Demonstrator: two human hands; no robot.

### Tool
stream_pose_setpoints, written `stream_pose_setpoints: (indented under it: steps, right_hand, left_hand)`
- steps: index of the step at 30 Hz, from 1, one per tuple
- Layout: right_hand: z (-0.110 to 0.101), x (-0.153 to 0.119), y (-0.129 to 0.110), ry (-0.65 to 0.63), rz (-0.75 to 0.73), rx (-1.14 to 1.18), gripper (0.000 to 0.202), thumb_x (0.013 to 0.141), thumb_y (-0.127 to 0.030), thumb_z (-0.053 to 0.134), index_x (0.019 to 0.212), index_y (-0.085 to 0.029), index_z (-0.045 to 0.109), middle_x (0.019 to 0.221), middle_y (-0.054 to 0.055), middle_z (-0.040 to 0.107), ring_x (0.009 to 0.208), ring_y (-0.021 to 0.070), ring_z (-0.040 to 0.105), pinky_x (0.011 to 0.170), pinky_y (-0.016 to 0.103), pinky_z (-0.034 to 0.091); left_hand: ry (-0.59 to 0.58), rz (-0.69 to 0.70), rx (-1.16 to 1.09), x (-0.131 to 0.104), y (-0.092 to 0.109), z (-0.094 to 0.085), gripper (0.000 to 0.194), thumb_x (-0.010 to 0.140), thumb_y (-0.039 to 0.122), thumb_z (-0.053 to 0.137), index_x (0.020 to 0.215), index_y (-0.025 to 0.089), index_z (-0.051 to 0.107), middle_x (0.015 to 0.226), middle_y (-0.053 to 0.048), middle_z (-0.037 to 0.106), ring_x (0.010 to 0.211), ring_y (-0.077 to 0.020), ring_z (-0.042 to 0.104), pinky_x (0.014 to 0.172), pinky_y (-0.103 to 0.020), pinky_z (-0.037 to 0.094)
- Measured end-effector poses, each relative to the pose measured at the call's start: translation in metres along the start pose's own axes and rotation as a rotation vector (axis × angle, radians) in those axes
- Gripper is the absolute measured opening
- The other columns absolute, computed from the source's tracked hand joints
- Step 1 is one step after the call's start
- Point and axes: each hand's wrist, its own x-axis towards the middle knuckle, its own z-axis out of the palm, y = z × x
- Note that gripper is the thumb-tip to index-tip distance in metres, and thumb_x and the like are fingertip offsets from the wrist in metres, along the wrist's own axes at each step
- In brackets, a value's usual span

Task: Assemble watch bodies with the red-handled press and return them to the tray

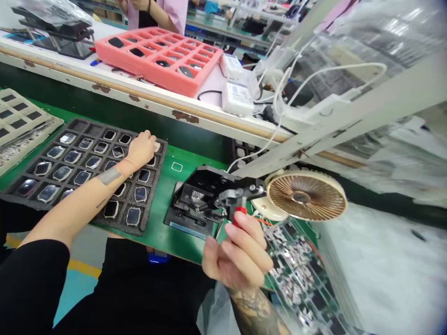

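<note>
My left hand [141, 149] reaches over the far right corner of a dark foam tray [148, 216], fingers curled down and closed. A small pale piece [157, 147] shows beside its fingertips; what the fingers hold is hidden. Rounded-square watch cases with dark glass [133, 216] fill most of the tray's compartments. My right hand [240, 251] is palm up with half-bent fingers and the thumb apart. Its index fingertip overlaps the red handle [239, 217] of a toggle clamp on a black fixture [195, 200]. A thin pale frame [177, 167] lies on the green mat between tray and fixture.
A small fan [305, 195] stands right of the fixture, by a clear tray of metal parts [296, 270]. Cream trays [21, 116] are at far left. The shelf above holds a pink foam tray [157, 58] and white boxes [238, 98] with cables. A co-worker's arm [160, 16] is behind.
</note>
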Motion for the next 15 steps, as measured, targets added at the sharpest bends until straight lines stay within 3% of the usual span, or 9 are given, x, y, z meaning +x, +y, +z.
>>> stream_pose_setpoints:
  steps: [3, 5, 6, 7, 9, 12, 13, 15]
  right_hand:
    - [-0.002, -0.014, 0.007, 0.209, -0.031, -0.099, 0.041, 0.093, -0.037, 0.073, 0.133, -0.034, 0.065, 0.111, 0.008, 0.065, 0.104, 0.0333, 0.073, 0.081, 0.057, 0.066]
    - [-0.017, -0.022, 0.013, 0.292, 0.096, -0.179, 0.039, 0.097, -0.038, 0.068, 0.136, -0.032, 0.065, 0.113, 0.009, 0.065, 0.098, 0.0308, 0.07, 0.079, 0.053, 0.063]
    - [-0.026, -0.028, 0.015, 0.244, 0.213, -0.196, 0.036, 0.099, -0.034, 0.066, 0.135, -0.03, 0.066, 0.112, 0.009, 0.065, 0.096, 0.0291, 0.069, 0.08, 0.051, 0.062]
    - [-0.036, -0.036, 0.015, 0.126, 0.357, -0.198, 0.031, 0.102, -0.029, 0.063, 0.132, -0.027, 0.066, 0.109, 0.008, 0.067, 0.095, 0.0274, 0.069, 0.082, 0.049, 0.061]
    - [-0.05, -0.058, 0.012, -0.242, 0.611, -0.2, 0.026, 0.106, -0.024, 0.057, 0.13, -0.024, 0.066, 0.102, 0.006, 0.069, 0.092, 0.025, 0.068, 0.085, 0.044, 0.059]
    - [-0.051, -0.097, 0.007, -0.731, 0.696, -0.322, 0.035, 0.107, -0.027, 0.057, 0.139, -0.017, 0.064, 0.101, 0.009, 0.072, 0.091, 0.0264, 0.067, 0.083, 0.042, 0.054]
    - [-0.047, -0.109, 0.006, -0.819, 0.691, -0.376, 0.039, 0.106, -0.025, 0.056, 0.142, -0.014, 0.064, 0.102, 0.011, 0.073, 0.092, 0.0278, 0.066, 0.083, 0.042, 0.053]
    - [-0.039, -0.129, 0.007, -0.86, 0.695, -0.435, 0.039, 0.104, -0.018, 0.053, 0.14, -0.011, 0.067, 0.104, 0.013, 0.072, 0.094, 0.0291, 0.066, 0.085, 0.043, 0.053]
  left_hand:
    - [-0.072, -0.036, 0.105, -0.018, 0.007, -0.005, 0.04, 0.102, 0.043, 0.067, 0.12, 0.009, 0.077, 0.122, -0.028, 0.075, 0.126, -0.046, 0.07, 0.107, -0.053, 0.053]
    - [-0.135, -0.076, 0.23, -0.027, 0.013, -0.007, 0.049, 0.096, 0.054, 0.073, 0.117, 0.009, 0.077, 0.115, -0.028, 0.078, 0.119, -0.0476, 0.074, 0.101, -0.052, 0.055]
    - [-0.172, -0.088, 0.293, -0.03, 0.017, -0.009, 0.052, 0.096, 0.056, 0.074, 0.117, 0.009, 0.077, 0.115, -0.028, 0.078, 0.118, -0.0472, 0.074, 0.1, -0.051, 0.056]
    - [-0.209, -0.088, 0.339, -0.032, 0.021, -0.01, 0.052, 0.097, 0.056, 0.071, 0.118, 0.009, 0.077, 0.118, -0.027, 0.078, 0.119, -0.0461, 0.074, 0.101, -0.05, 0.055]
    - [-0.272, -0.06, 0.372, -0.034, 0.032, -0.014, 0.05, 0.104, 0.052, 0.063, 0.118, 0.006, 0.076, 0.123, -0.026, 0.077, 0.123, -0.0432, 0.073, 0.105, -0.05, 0.054]
    - [-0.309, -0.031, 0.372, -0.036, 0.046, -0.017, 0.048, 0.111, 0.041, 0.053, 0.119, -0.003, 0.072, 0.126, -0.025, 0.076, 0.126, -0.0406, 0.071, 0.11, -0.053, 0.051]
    - [-0.295, -0.036, 0.373, -0.036, 0.047, -0.017, 0.048, 0.112, 0.038, 0.051, 0.12, -0.005, 0.07, 0.127, -0.025, 0.075, 0.127, -0.0401, 0.07, 0.11, -0.053, 0.051]
    - [-0.244, -0.054, 0.373, -0.038, 0.042, -0.014, 0.046, 0.114, 0.034, 0.046, 0.123, -0.005, 0.068, 0.132, -0.024, 0.073, 0.126, -0.0376, 0.07, 0.109, -0.049, 0.052]
